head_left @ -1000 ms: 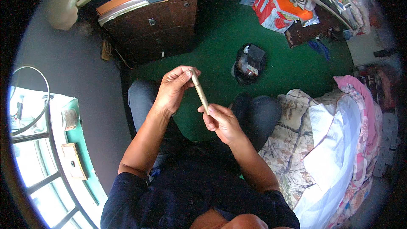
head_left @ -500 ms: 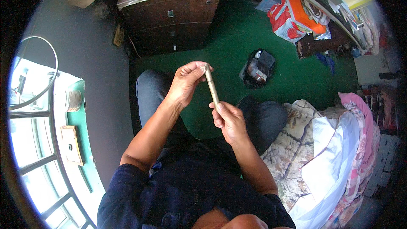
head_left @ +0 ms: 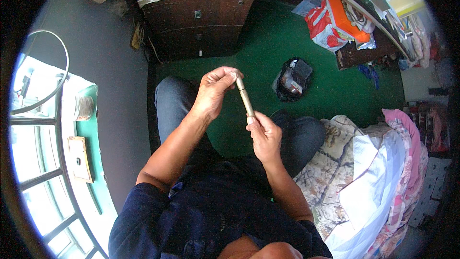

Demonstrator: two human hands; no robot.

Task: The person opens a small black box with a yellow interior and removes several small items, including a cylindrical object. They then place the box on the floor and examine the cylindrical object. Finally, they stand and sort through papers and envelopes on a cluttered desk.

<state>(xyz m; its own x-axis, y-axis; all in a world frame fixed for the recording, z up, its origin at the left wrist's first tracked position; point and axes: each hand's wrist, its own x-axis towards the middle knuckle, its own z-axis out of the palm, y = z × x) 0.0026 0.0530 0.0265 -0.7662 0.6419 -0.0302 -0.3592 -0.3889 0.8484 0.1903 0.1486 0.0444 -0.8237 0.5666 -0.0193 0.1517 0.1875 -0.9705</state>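
Observation:
A slim, pale gold pen-like tube [head_left: 245,99] slants between my two hands, above the gap between my knees. It has a dark ring nearer its far end. My left hand [head_left: 212,92] pinches that far end between thumb and fingers. The near end sits in my right hand [head_left: 266,139], with the thumb laid along it and the fingers curled round. Both tips of the tube are partly hidden by my fingers.
On the green floor ahead lies an open black bag [head_left: 293,80] with things in it. A dark drawer cabinet [head_left: 199,24] stands beyond. Rumpled bedding [head_left: 330,163] is at my right, and a barred window [head_left: 38,153] at my left. A red-and-white bag [head_left: 326,26] sits at the far right.
My hands and the tube have shifted slightly to the right in the picture. Both hands keep their hold on the tube, and the view has tilted a little.

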